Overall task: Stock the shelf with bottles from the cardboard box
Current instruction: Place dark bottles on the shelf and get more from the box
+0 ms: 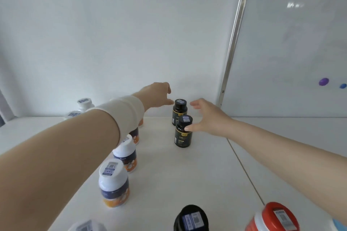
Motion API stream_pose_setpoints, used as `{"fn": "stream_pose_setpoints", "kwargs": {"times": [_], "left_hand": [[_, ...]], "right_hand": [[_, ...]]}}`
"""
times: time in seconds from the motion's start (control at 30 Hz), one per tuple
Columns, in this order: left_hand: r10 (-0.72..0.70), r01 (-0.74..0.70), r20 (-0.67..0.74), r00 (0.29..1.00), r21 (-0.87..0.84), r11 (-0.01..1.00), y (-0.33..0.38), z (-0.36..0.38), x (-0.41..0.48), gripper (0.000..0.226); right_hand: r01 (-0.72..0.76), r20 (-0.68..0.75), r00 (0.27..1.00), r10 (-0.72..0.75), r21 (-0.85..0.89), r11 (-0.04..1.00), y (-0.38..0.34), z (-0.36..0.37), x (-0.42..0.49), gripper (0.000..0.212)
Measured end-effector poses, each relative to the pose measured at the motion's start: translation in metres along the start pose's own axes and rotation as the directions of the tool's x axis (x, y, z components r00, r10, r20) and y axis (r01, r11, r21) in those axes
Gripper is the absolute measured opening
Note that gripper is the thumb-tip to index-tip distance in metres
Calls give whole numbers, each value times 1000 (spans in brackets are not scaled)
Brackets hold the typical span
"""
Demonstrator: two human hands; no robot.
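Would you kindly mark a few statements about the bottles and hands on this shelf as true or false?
1. The rear black bottle and the front black bottle both stand upright on the shelf. True.
2. The right hand holds a bottle in the air. False: it is open, with its thumb at the front black bottle's neck.
3. The white-capped bottles lie on their sides. False: they stand upright in a row on the left.
4. The left hand reaches towards the rear black bottle and holds nothing. True.
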State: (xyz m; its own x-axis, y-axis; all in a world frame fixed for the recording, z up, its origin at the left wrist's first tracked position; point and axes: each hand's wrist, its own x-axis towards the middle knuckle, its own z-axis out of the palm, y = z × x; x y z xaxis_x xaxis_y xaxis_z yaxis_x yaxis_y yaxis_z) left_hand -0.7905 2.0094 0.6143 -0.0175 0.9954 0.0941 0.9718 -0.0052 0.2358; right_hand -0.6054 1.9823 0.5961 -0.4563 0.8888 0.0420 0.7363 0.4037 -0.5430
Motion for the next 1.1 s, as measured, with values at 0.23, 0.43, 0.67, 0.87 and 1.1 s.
{"fn": "stream_pose_setpoints", "kwargs": {"times": [0.23, 0.43, 0.67, 0.87, 1.1], "left_hand": [[59, 80, -168, 984, 713, 696, -7, -53, -126, 37], [-60, 200, -200, 978, 814, 545, -37, -87, -271, 38], [-293, 353, -239, 926, 825, 442, -106, -120, -449, 41], [-503, 508, -272, 820, 749, 424, -194, -132, -599, 39], [-784, 644, -200, 588, 702, 304, -340, -81, -752, 36]], "right_hand": [[235, -12, 966, -258, -380, 895, -54, -2, -58, 66], [460, 13, 849, -528, -509, 727, -139, 38, -122, 55], [714, 122, 627, -769, -484, 505, -274, 127, -206, 53], [880, 248, 365, -897, -406, 246, -400, 240, -261, 52], [922, 483, 273, -832, -378, 84, -503, 429, -290, 42]]}}
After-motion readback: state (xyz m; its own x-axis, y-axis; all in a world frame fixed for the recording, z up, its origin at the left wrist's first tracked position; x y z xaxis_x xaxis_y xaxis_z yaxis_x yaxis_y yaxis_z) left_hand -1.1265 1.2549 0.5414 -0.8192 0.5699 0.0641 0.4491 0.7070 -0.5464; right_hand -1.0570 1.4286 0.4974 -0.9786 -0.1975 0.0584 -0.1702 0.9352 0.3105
